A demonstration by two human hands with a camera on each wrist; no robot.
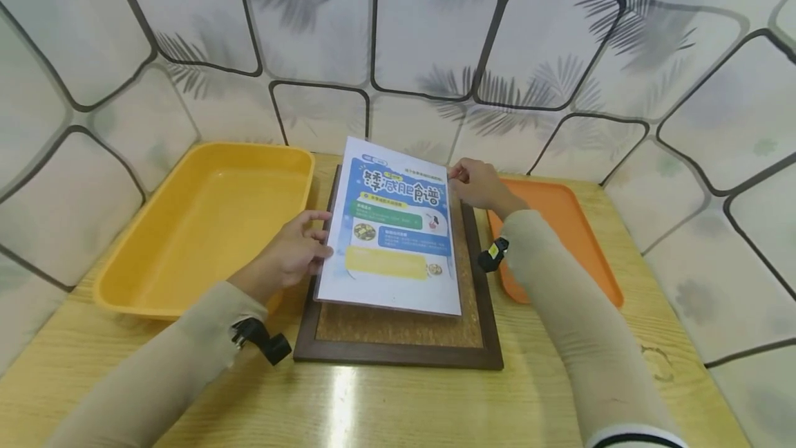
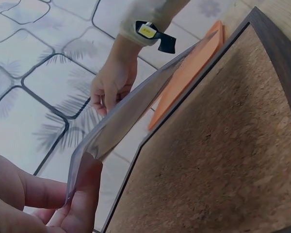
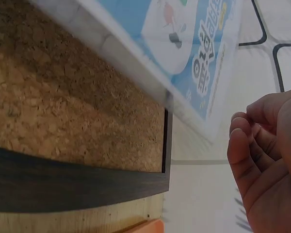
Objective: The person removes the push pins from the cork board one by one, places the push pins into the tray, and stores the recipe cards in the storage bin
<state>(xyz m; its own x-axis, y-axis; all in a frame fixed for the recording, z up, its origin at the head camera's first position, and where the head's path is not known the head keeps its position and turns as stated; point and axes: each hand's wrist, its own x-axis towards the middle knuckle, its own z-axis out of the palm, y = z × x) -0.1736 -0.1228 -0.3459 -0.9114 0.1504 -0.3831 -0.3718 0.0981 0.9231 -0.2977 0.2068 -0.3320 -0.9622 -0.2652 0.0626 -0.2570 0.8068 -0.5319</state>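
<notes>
A printed sheet in a clear, shiny cover, with blue and yellow blocks and Chinese lettering, tilts over a dark-framed cork board. My left hand pinches the sheet's left edge between thumb and fingers; the left wrist view shows the sheet edge-on, raised off the cork. By the sheet's upper right corner is my right hand. The right wrist view shows that hand with its fingers curled towards the thumb, a gap between it and the sheet, and nothing visible in its fingertips.
A deep yellow tray stands to the left of the board. To the right lies a shallow orange tray, partly behind my right forearm. All stand on a wooden table, with a patterned wall covering behind and at the sides.
</notes>
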